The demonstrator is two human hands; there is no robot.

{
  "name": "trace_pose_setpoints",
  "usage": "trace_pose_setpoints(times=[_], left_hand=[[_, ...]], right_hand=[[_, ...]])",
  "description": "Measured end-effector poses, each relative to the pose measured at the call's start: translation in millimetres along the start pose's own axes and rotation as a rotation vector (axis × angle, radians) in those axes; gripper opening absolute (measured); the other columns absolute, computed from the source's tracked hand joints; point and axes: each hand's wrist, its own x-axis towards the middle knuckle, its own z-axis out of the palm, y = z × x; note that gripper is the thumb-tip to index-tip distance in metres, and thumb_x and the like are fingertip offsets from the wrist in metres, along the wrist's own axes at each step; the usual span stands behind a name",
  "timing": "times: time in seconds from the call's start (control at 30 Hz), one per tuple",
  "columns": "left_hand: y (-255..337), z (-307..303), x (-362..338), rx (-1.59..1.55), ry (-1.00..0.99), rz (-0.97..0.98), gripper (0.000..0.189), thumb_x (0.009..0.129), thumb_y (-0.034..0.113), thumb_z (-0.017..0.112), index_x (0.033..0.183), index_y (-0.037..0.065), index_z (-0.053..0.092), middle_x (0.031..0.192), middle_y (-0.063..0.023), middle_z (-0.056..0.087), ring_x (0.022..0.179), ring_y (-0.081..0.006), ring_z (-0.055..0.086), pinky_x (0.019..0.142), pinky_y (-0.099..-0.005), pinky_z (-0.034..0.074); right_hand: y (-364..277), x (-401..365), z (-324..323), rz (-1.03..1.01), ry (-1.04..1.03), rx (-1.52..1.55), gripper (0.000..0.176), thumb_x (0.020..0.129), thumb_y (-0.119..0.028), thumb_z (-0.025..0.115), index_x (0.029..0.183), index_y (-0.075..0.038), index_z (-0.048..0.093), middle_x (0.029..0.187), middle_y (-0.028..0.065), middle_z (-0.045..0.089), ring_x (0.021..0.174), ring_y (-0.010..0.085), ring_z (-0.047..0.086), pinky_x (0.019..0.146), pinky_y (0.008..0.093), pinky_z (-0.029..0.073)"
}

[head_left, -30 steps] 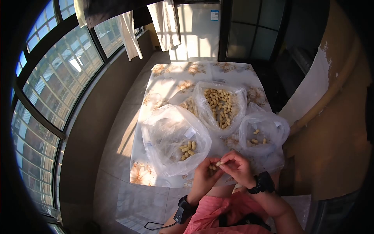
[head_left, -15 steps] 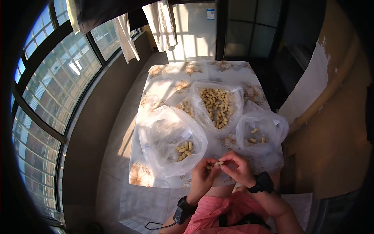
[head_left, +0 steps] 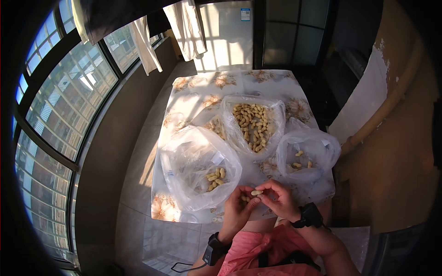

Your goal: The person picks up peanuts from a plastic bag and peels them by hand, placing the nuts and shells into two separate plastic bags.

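Close together at the table's near edge are both my hands. Several peanuts (head_left: pixel 245 199) show inside the curled fingers of my left hand (head_left: pixel 235 209). Thumb and fingers of my right hand (head_left: pixel 282 201) pinch one unshelled peanut (head_left: pixel 257 192), right beside the left fingertips. To the left of my hands is a clear plastic bag (head_left: pixel 189 156) with a small heap of peanuts (head_left: pixel 215 179) in it. A middle bag (head_left: pixel 226 110) holds a large pile of peanuts (head_left: pixel 251 126). On the right, another bag (head_left: pixel 322 142) contains a few peanuts (head_left: pixel 299 162).
The bags stand on a table with a flowered cloth (head_left: pixel 165 208). Windows (head_left: pixel 69 92) line the left wall, with white clothes (head_left: pixel 185 30) hanging near them. A brown pipe (head_left: pixel 382 117) runs along the right wall. My lap in pink shorts (head_left: pixel 258 250) is below the table edge.
The peanut in my right fingers has turned and shows more fully. My hands remain in nearly the same place. The whole view has shifted slightly.
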Motion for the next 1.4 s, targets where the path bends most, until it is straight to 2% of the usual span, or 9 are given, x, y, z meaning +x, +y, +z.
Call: trace_pose_setpoints(times=[0.13,0.23,0.3,0.63,0.9,0.93,1.0,1.33,1.4], left_hand=[[1.9,-1.2,-0.1,0.003,0.002,-0.012,0.025,0.087,0.011,0.074,0.106,0.002,0.061,0.089,-0.0057,0.066,0.081,-0.0145,0.06,0.073,-0.0285,0.05],[2.7,-2.0,-0.6,0.036,-0.016,0.002,0.023,0.09,0.008,0.071,0.107,0.001,0.058,0.092,-0.0023,0.063,0.082,-0.0085,0.056,0.071,-0.0231,0.048],[4.0,-2.7,-1.2,0.051,-0.02,-0.024,0.023,0.088,0.012,0.073,0.105,0.002,0.061,0.089,-0.0061,0.065,0.08,-0.0143,0.06,0.073,-0.0286,0.05],[3.0,-1.3,-1.2,0.098,-0.02,-0.042,0.026,0.083,0.005,0.069,0.106,0.002,0.059,0.092,-0.0089,0.064,0.083,-0.0188,0.062,0.075,-0.031,0.05],[-1.3,-3.9,-1.1,0.13,-0.047,0.004,0.025,0.085,0.001,0.061,0.109,0.002,0.053,0.093,-0.0137,0.062,0.084,-0.0288,0.063,0.074,-0.0348,0.05],[-1.2,-3.4,-0.9,0.13,-0.047,0.004,0.025,0.085,0.001,0.061,0.109,0.002,0.053,0.093,-0.0137,0.062,0.084,-0.0288,0.063,0.074,-0.0348,0.05],[-1.1,-2.0,-0.4,0.113,-0.021,0.004,0.02,0.092,0.004,0.06,0.11,0.002,0.052,0.086,-0.0052,0.062,0.074,-0.0113,0.058,0.065,-0.026,0.047],[4.6,-1.7,-0.4,0.08,-0.076,-0.074,0.021,0.093,0.011,0.066,0.107,0.001,0.053,0.079,-0.0042,0.062,0.065,-0.0089,0.057,0.058,-0.0249,0.046],[0.4,-2.5,-0.3,0.079,-0.069,-0.073,0.028,0.09,0.02,0.072,0.107,0.002,0.057,0.076,-0.0091,0.066,0.064,-0.0158,0.062,0.059,-0.0296,0.049]], right_hand=[[-0.1,0.2,0.5,0.041,0.006,0.043,0.02,0.093,-0.006,0.066,0.111,0.002,0.063,0.106,0.008,0.065,0.099,0.0132,0.064,0.085,0.0269,0.053],[0.2,0.5,0.0,0.034,-0.009,0.053,0.02,0.094,-0.008,0.066,0.11,0.003,0.063,0.105,0.0079,0.065,0.099,0.0123,0.064,0.084,0.0265,0.052],[2.5,0.3,-0.5,0.029,-0.013,0.051,0.02,0.094,-0.008,0.066,0.11,0.003,0.062,0.105,0.0082,0.065,0.099,0.0123,0.064,0.084,0.0264,0.052],[-0.7,0.1,1.9,0.043,0.0,0.096,0.02,0.094,-0.007,0.065,0.112,0.002,0.062,0.106,0.008,0.065,0.099,0.013,0.064,0.086,0.027,0.052],[5.0,-1.0,-0.1,0.039,-0.003,0.074,0.022,0.092,-0.005,0.066,0.113,0.002,0.062,0.109,0.0086,0.064,0.101,0.0131,0.063,0.087,0.0274,0.052],[5.0,-0.9,-0.1,0.039,0.0,0.083,0.022,0.092,-0.005,0.066,0.113,0.002,0.061,0.11,0.0087,0.064,0.101,0.0131,0.063,0.087,0.0274,0.052],[5.1,-1.0,-0.1,0.037,0.001,0.089,0.022,0.092,-0.005,0.066,0.113,0.002,0.061,0.109,0.0087,0.064,0.101,0.0131,0.063,0.087,0.0273,0.051],[2.8,-1.6,-1.4,0.033,-0.005,0.077,0.021,0.093,-0.005,0.065,0.112,0.002,0.061,0.109,0.0089,0.064,0.101,0.0136,0.063,0.088,0.0281,0.051],[4.3,-2.0,-1.6,0.034,-0.003,0.088,0.021,0.093,-0.005,0.065,0.112,0.002,0.061,0.109,0.0088,0.064,0.101,0.0137,0.063,0.088,0.0282,0.051]])
